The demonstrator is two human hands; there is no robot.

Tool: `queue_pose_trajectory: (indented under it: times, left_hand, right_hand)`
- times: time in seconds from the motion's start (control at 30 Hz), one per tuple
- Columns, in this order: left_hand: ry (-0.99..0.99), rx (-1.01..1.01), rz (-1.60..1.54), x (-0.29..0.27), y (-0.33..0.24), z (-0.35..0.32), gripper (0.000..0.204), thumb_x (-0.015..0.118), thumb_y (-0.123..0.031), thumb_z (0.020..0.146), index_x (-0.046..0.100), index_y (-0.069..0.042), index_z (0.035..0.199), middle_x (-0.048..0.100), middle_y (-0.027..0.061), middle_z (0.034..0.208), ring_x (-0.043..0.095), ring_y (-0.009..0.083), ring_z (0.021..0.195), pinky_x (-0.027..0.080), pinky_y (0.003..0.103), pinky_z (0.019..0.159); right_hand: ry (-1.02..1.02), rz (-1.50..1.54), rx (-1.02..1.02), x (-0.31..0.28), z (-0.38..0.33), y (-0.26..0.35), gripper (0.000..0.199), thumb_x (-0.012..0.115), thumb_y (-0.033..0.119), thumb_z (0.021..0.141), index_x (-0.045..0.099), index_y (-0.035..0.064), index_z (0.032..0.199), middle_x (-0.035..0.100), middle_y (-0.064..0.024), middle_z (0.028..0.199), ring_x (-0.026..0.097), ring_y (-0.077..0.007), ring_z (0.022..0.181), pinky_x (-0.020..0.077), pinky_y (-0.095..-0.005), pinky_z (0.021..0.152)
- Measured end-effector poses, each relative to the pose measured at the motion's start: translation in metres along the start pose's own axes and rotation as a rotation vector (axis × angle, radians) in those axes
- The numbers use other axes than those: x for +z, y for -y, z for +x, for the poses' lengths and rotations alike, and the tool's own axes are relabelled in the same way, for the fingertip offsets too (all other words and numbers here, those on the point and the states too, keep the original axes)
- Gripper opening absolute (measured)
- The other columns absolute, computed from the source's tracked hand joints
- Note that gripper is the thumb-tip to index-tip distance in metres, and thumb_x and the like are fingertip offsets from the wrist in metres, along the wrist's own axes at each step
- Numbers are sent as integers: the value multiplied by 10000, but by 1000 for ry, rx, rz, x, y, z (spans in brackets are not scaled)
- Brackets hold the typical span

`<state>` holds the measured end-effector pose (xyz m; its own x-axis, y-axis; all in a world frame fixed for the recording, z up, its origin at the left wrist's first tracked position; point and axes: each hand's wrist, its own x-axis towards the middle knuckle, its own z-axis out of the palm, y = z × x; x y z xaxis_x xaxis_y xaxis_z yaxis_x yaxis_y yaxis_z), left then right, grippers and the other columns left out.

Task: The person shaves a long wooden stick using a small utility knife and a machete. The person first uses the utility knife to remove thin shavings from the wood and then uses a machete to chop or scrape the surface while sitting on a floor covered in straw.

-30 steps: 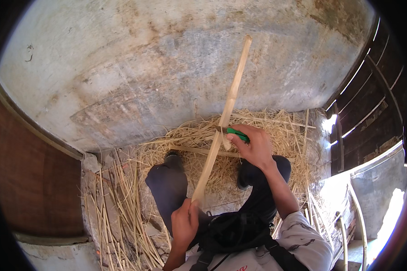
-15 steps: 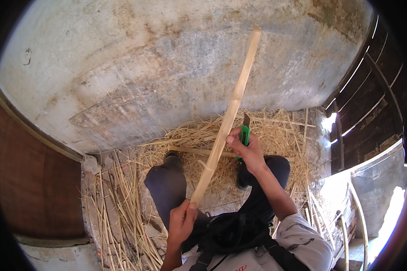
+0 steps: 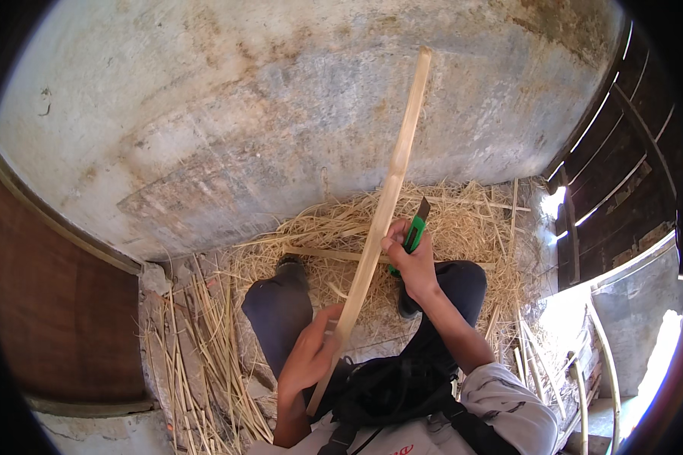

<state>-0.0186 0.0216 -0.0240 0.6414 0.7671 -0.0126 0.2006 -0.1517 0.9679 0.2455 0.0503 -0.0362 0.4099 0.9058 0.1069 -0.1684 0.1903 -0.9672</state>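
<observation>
A long, pale bamboo strip (image 3: 389, 193) slants from in front of the wall down towards my lap, its lower end beside my left wrist. My left hand (image 3: 310, 355) is loosely closed around the strip's lower part; its fingers are slightly blurred and partly hidden behind the strip. My right hand (image 3: 413, 265) grips a green utility knife (image 3: 414, 233), with the dark blade out and pointing up, away from me. The right thumb and fingertips also meet the strip near its middle. The blade stands apart from the strip, to its right.
Shavings (image 3: 463, 227) cover the floor along the stained wall (image 3: 281, 114) and around my feet. Several thin bamboo sticks (image 3: 193, 356) lie at the left, near a brown panel (image 3: 61, 296). More poles (image 3: 605, 349) lean at the right, below dark slatted boards (image 3: 622, 174).
My left hand has shifted up along the bamboo strip, so its lower end now sticks out below the hand. The strip stands slightly steeper. The knife blade has tilted to the right.
</observation>
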Motion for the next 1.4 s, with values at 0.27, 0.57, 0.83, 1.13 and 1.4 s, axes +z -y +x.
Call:
queue_pose_trajectory:
  times: [0.27,0.57,0.83,1.13,1.4]
  left_hand:
    - [6,-145,-266,20,-26,27,364,538,-178,1124,543,-10,1446,716,103,1071,710,185,903,539,326,749]
    - [-289,23,78,34,-15,27,249,512,-146,1128,615,13,1291,564,23,737,504,102,610,399,288,569]
    - [-349,26,296,38,-23,26,274,530,-151,1115,607,26,1309,585,146,764,563,234,635,462,364,617]
    - [-373,-85,288,33,-34,24,310,582,-183,1084,633,21,1312,705,268,980,701,461,912,541,491,813]
    - [-413,71,298,35,-19,24,299,544,-172,1115,629,49,1298,607,160,799,575,226,671,486,364,653]
  right_hand:
    - [142,-92,-111,0,-13,12,169,756,20,931,642,57,1051,616,58,818,496,-14,701,394,-220,632]
    - [68,-438,-210,-7,-21,46,156,805,138,927,736,58,1043,711,9,781,456,-11,583,354,-234,533]
    - [221,-204,36,2,-17,33,197,765,191,995,743,-2,1030,734,-14,787,592,-44,656,457,-255,594]
    - [240,-53,80,14,-20,45,125,705,103,1016,707,-20,992,741,-54,877,670,-91,770,501,-243,691]
    - [292,88,226,5,-18,41,134,680,162,1014,689,31,1039,744,-51,908,484,-34,626,385,-219,579]
